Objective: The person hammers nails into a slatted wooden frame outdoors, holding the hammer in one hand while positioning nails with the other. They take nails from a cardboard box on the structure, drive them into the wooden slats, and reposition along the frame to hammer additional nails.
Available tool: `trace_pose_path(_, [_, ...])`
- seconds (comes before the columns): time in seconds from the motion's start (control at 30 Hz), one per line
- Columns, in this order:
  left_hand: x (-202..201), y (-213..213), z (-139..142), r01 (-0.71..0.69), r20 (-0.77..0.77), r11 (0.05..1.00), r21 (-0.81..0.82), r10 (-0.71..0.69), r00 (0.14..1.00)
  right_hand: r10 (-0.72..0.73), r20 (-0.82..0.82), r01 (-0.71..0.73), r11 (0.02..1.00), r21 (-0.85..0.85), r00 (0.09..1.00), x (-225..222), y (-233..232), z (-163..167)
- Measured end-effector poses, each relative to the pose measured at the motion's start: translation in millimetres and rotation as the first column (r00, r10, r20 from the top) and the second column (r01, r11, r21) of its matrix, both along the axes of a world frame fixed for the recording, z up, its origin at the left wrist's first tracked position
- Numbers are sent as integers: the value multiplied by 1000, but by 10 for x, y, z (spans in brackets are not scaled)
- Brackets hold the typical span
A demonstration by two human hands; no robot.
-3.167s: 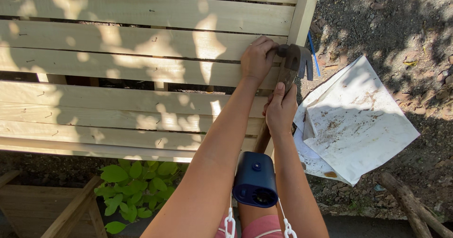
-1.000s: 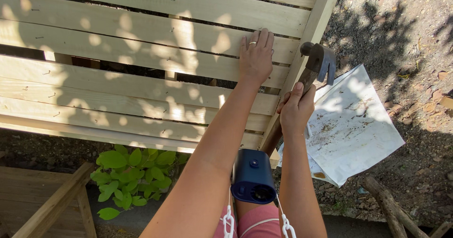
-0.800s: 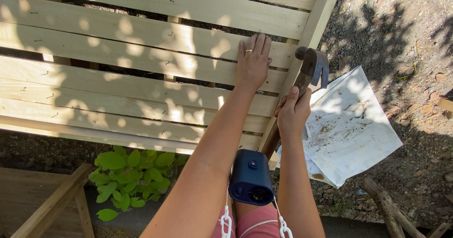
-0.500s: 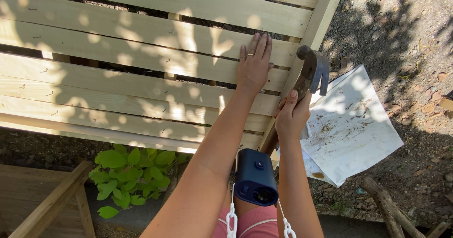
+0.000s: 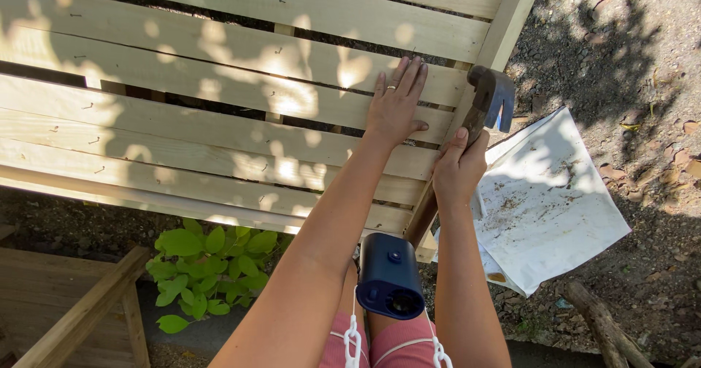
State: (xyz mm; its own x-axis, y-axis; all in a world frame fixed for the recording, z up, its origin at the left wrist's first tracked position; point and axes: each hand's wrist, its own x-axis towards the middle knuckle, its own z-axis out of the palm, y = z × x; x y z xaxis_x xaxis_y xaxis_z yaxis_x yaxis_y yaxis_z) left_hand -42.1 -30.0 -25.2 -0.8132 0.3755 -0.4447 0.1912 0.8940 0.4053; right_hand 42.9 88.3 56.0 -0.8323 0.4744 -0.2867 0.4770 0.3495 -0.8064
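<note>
Since a moment ago the left hand [image 5: 398,109] has slid further up the slatted wooden panel [image 5: 219,98] and lies flat with fingers spread, while the right hand [image 5: 458,171], fist closed around the claw hammer [image 5: 488,101], has raised it beside the panel's right edge, seemingly poised to strike.

The right hand [image 5: 458,171] covered the middle of the hammer [image 5: 488,101] handle, and the low end of the handle ran behind the arm, so its tip could not be seen. The wooden slats [image 5: 219,112] ran off the left and top edges, so nobody could tell how long they were, and the dark gaps between them were too shadowy to show what lay behind. The white sheet [image 5: 548,207] was partly tucked behind the right arm, the small specks on it were too tiny to make out, and the stick [image 5: 606,328] went off the bottom edge.
</note>
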Motion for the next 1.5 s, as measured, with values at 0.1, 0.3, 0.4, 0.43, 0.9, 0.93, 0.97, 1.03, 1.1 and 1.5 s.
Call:
trace_pose_path(0.1, [-10,-93,124,98,40,993,-72,-95,995,-86,6,85,977,-197,996,-103,39,139])
trace_pose_path(0.3, [117,-133,-56,187,-183,979,-84,-200,963,-131,56,141,954,-264,990,-193,117,270])
trace_pose_path(0.4, [153,-121,-273,273,-437,962,-28,-258,862,-125,53,135,952,-276,991,-221,192,266])
trace_pose_path(0.43, [160,-107,-339,306,-524,952,-7,-264,810,-124,51,133,952,-277,991,-229,222,262])
trace_pose_path(0.9, [-17,-117,109,35,-395,998,60,-9,919,-125,20,122,903,-411,992,-504,59,365])
trace_pose_path(0.93, [-89,-134,184,3,-409,995,95,36,912,-116,18,113,900,-420,993,-561,-10,389])
trace_pose_path(0.97, [-163,-156,257,-60,-440,991,122,108,891,-107,19,105,897,-430,994,-631,-89,410])
trace_pose_path(1.03, [-313,-244,393,-181,-497,965,188,252,830,-88,18,86,891,-446,996,-783,-281,451])
trace_pose_path(1.1, [-511,-426,498,-235,-453,921,310,361,815,-48,22,53,888,-458,999,-952,-506,488])
trace_pose_path(1.5, [-2045,-1996,1193,-458,-374,640,616,750,546,264,-119,-290,855,-429,957,-2323,-1902,1145])
